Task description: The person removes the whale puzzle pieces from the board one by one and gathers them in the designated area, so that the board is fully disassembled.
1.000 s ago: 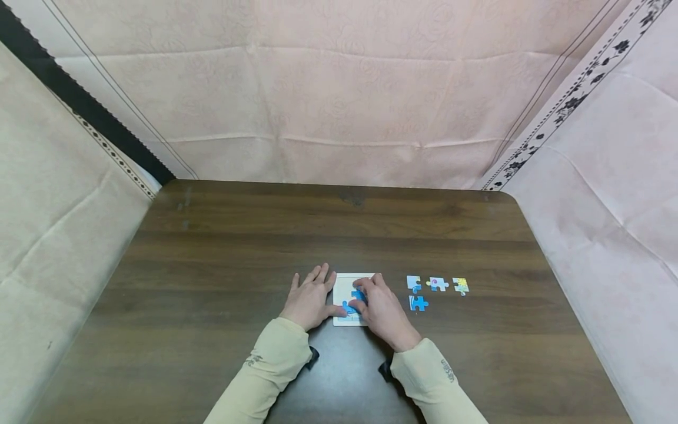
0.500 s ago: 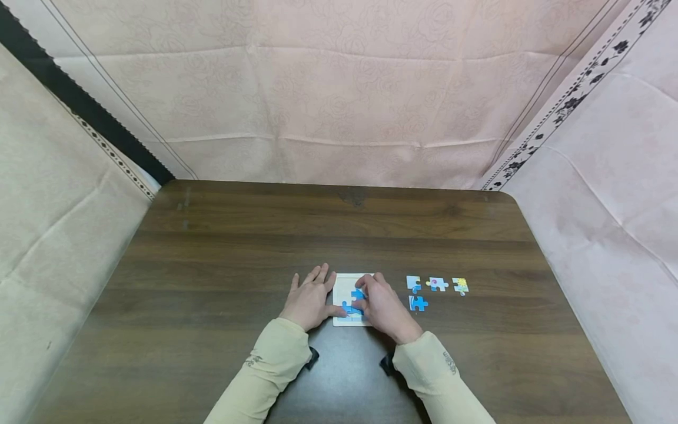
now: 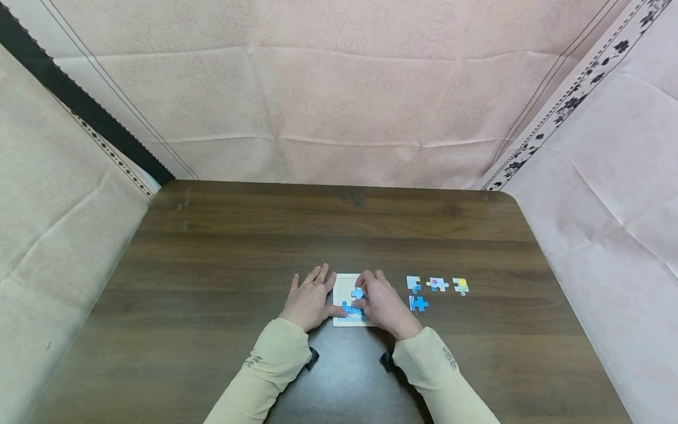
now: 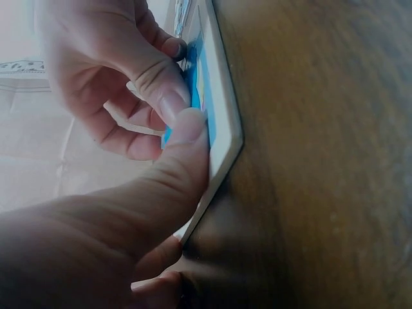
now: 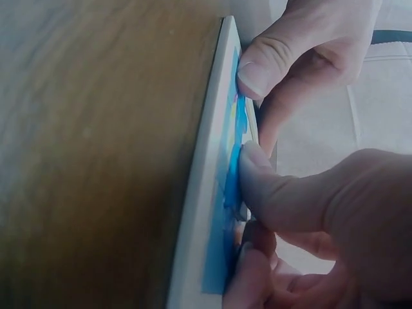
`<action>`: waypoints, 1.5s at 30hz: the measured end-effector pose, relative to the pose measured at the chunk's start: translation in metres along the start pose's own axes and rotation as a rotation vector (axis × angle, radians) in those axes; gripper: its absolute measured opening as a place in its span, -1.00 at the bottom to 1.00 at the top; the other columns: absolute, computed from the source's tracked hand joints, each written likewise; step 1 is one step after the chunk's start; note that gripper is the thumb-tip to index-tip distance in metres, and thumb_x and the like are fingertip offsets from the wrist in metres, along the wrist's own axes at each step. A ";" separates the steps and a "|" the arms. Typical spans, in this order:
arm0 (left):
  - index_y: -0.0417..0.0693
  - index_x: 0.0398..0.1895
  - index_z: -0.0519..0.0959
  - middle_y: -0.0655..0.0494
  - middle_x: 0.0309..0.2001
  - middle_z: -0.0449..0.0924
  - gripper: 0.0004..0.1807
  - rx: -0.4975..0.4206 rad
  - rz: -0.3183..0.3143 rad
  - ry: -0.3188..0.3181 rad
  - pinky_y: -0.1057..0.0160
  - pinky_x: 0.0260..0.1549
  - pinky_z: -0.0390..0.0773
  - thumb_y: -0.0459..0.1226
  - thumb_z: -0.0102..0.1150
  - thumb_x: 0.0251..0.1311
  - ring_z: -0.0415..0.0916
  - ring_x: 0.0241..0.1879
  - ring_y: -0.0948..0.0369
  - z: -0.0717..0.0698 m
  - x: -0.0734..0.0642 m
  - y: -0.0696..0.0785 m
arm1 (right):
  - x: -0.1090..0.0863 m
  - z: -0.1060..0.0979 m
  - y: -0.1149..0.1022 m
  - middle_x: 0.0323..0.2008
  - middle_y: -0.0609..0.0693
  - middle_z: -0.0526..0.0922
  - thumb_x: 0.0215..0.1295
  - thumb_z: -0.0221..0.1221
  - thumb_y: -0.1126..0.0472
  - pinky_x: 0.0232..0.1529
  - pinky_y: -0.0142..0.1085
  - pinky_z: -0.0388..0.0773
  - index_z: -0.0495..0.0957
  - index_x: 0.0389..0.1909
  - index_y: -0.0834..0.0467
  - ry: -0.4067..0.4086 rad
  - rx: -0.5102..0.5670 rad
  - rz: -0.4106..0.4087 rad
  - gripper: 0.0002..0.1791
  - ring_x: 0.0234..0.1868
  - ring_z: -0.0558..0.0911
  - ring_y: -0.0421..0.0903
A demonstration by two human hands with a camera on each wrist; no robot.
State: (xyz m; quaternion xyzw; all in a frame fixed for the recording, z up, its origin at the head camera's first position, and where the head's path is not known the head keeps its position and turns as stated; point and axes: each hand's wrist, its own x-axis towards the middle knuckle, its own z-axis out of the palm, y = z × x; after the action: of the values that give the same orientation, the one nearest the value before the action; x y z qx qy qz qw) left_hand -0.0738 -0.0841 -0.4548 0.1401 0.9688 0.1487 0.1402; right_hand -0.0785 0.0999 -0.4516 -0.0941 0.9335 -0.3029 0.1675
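A white puzzle board (image 3: 344, 281) lies before me, with blue jigsaw pieces (image 3: 346, 309) in its lower part. My left hand (image 3: 311, 299) rests at the board's left side, fingers spread and straight. Its thumb (image 4: 183, 138) presses on the board near the front edge. My right hand (image 3: 386, 307) is over the board's right half. Between its thumb (image 5: 257, 177) and curled fingers it pinches a blue puzzle piece (image 3: 357, 292) close on the board. The hand hides the board's right side. In the left wrist view, the two thumbs nearly meet over the blue pieces.
To the right of the board lie several loose pieces: a blue one (image 3: 418, 303), a pale blue one (image 3: 414, 282), one with a pink mark (image 3: 437, 284) and a yellow one (image 3: 461, 285). The brown wooden table (image 3: 238, 235) is bordered by pale cloth (image 3: 339, 106).
My right hand has shifted slightly to the right, and its fingers have moved a little over the blue piece. The left hand has stayed put.
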 end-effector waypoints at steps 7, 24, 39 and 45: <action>-0.05 0.45 0.26 -0.08 0.49 0.05 -0.02 -0.010 0.000 -0.006 -0.32 0.30 0.02 0.25 0.28 0.02 -0.03 0.48 0.00 0.000 0.000 0.000 | -0.002 0.000 0.000 -0.26 -0.01 0.36 0.25 0.30 0.30 -0.26 -0.21 0.50 0.40 -0.08 0.07 -0.002 0.063 -0.002 -0.69 -0.32 0.47 -0.02; -0.03 0.46 0.25 -0.06 0.50 0.04 -0.02 0.001 -0.024 -0.052 -0.31 0.30 0.01 0.23 0.29 0.03 -0.04 0.48 0.00 0.001 0.004 0.004 | -0.010 -0.006 0.014 -0.40 -0.05 0.48 0.30 0.25 0.29 -0.24 -0.24 0.48 0.47 -0.05 0.09 0.032 0.255 -0.012 -0.75 -0.38 0.48 -0.09; -0.03 0.48 0.21 -0.05 0.51 0.01 0.00 -0.011 -0.010 -0.040 -0.30 0.31 -0.01 0.23 0.29 0.02 -0.06 0.49 0.01 0.002 0.003 0.003 | -0.053 -0.051 0.049 -0.34 -0.02 0.58 0.30 0.26 0.23 -0.47 -0.28 0.53 0.62 -0.06 0.03 0.239 0.345 -0.006 -0.79 -0.37 0.54 -0.03; -0.06 0.47 0.23 -0.08 0.50 0.03 0.00 -0.026 -0.010 -0.025 -0.32 0.30 -0.01 0.22 0.30 0.02 -0.05 0.48 0.00 0.001 0.000 0.002 | -0.074 -0.076 0.086 -0.28 0.04 0.64 0.24 0.32 0.20 -0.38 -0.41 0.56 0.64 -0.03 0.18 0.330 0.280 0.149 -0.71 -0.30 0.61 -0.05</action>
State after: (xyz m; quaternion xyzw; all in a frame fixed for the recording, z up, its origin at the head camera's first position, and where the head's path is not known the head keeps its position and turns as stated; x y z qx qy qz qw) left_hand -0.0727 -0.0821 -0.4545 0.1353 0.9657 0.1587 0.1546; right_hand -0.0446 0.2297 -0.4266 0.0501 0.9013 -0.4278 0.0457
